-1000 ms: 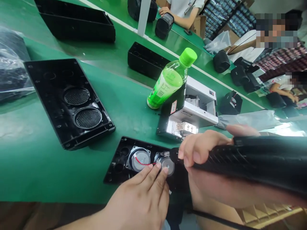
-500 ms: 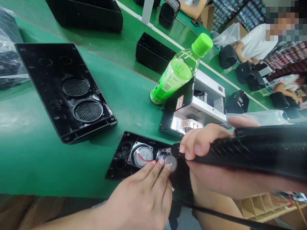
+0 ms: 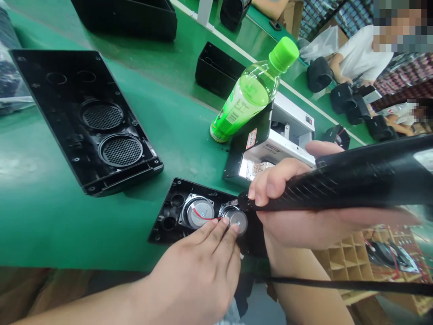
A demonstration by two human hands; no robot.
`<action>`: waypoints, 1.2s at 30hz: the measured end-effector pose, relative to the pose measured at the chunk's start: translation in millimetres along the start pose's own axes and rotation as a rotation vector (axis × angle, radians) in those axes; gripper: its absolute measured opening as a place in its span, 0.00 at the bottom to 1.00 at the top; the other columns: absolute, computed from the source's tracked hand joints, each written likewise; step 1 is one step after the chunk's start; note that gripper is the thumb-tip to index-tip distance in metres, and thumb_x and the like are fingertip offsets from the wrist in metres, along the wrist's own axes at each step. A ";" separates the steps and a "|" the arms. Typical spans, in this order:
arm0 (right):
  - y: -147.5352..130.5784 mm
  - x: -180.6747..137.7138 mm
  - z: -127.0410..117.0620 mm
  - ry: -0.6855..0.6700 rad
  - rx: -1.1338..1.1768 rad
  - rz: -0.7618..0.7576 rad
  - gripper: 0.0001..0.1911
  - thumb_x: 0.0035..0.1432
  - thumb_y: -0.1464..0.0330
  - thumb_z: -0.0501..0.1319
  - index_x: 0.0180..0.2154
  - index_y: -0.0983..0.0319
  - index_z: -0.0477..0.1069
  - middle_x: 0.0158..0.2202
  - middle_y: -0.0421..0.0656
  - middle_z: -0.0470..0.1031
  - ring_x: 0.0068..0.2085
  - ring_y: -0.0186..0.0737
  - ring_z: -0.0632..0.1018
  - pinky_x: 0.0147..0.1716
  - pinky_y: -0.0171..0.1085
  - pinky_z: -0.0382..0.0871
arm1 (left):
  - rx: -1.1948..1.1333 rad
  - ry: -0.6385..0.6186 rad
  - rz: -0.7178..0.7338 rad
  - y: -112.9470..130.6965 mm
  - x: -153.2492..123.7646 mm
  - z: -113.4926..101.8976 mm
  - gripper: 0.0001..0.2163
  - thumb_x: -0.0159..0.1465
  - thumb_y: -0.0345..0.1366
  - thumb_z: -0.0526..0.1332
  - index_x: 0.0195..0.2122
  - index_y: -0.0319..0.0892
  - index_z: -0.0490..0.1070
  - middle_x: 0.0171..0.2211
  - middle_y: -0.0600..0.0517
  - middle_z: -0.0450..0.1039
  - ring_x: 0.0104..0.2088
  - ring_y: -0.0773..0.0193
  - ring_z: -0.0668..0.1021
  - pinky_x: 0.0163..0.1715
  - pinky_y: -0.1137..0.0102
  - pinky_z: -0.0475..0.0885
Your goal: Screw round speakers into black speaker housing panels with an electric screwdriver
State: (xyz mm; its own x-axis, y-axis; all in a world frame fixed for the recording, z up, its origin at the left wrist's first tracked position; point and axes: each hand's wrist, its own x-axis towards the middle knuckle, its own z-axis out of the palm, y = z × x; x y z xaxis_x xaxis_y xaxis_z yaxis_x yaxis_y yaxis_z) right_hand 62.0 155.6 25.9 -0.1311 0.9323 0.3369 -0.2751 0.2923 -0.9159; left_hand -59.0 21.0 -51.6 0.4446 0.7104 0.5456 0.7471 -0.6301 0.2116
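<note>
Your left hand (image 3: 199, 275) presses fingertips, held together, on the right speaker driver (image 3: 237, 220) in the black panel (image 3: 169, 212) at the table's near edge, while your right hand (image 3: 284, 198) grips the black power screwdriver (image 3: 338, 180) beside it.

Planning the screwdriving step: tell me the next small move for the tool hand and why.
Probably ease the black power tool in the right hand down onto the mount of the right-hand speaker driver. Its tip already sits at that driver's edge, and the left hand fingertips press on the driver, steadying it in the black panel.
</note>
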 end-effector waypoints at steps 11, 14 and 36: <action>14.7 1.6 -5.0 0.010 0.050 -0.103 0.38 0.64 0.33 0.55 0.48 0.57 0.82 0.20 0.35 0.74 0.14 0.35 0.69 0.13 0.37 0.69 | -0.012 0.001 -0.005 0.3 -2.6 0.9 0.16 0.73 0.27 0.53 0.51 0.32 0.80 0.56 0.36 0.84 0.54 0.44 0.88 0.55 0.54 0.82; 19.0 1.8 -12.0 0.015 0.039 -0.135 0.42 0.65 0.31 0.50 0.52 0.58 0.81 0.21 0.35 0.75 0.14 0.36 0.69 0.11 0.38 0.68 | -0.004 0.016 0.000 0.7 -5.2 2.2 0.14 0.73 0.27 0.54 0.50 0.32 0.80 0.55 0.36 0.85 0.53 0.45 0.88 0.55 0.54 0.82; -2.3 -9.9 -17.9 -0.252 0.117 0.025 0.30 0.61 0.40 0.67 0.55 0.50 0.83 0.25 0.41 0.81 0.21 0.45 0.78 0.23 0.47 0.78 | 0.021 0.014 0.001 -0.8 -7.6 6.7 0.16 0.76 0.29 0.51 0.52 0.33 0.79 0.56 0.39 0.85 0.54 0.48 0.87 0.61 0.55 0.72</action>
State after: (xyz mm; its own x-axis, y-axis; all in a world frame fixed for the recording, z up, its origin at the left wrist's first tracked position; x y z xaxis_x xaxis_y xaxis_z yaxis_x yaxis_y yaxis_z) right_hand 81.0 149.6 20.7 -0.3678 0.8526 0.3712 -0.3747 0.2295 -0.8983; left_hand -59.7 18.2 -61.4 0.4383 0.7053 0.5571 0.7570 -0.6238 0.1942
